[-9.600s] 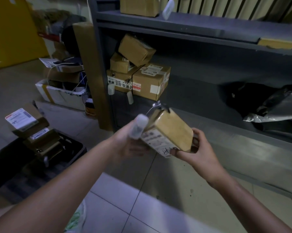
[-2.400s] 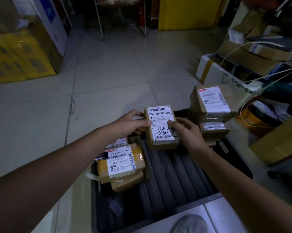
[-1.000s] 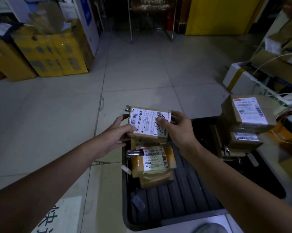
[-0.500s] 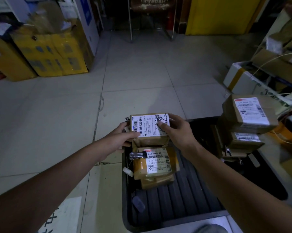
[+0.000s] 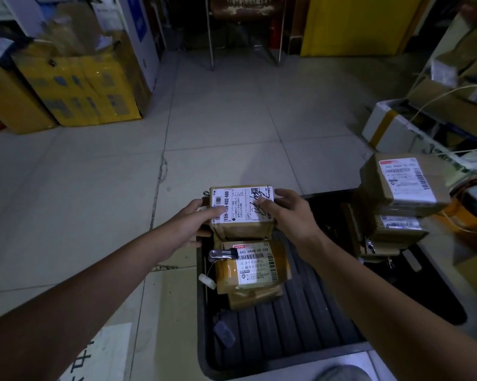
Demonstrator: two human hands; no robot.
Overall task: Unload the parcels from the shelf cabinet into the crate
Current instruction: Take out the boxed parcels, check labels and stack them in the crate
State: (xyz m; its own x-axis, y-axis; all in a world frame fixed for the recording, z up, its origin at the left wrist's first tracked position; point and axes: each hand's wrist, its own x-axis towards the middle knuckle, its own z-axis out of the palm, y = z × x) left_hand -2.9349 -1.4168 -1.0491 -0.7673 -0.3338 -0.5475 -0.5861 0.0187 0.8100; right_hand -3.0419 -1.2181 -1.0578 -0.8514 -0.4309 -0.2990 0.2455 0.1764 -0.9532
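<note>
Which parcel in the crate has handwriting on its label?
The parcel held by both hands, at the crate's far left corner; its label carries black scrawl, while the others show only print.

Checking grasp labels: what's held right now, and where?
Labelled parcel, gripped by both hands: left hand on its left side, right hand on its right side.

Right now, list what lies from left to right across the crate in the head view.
Left hand → held parcel → right hand → stacked parcels at the crate's right side.
</note>
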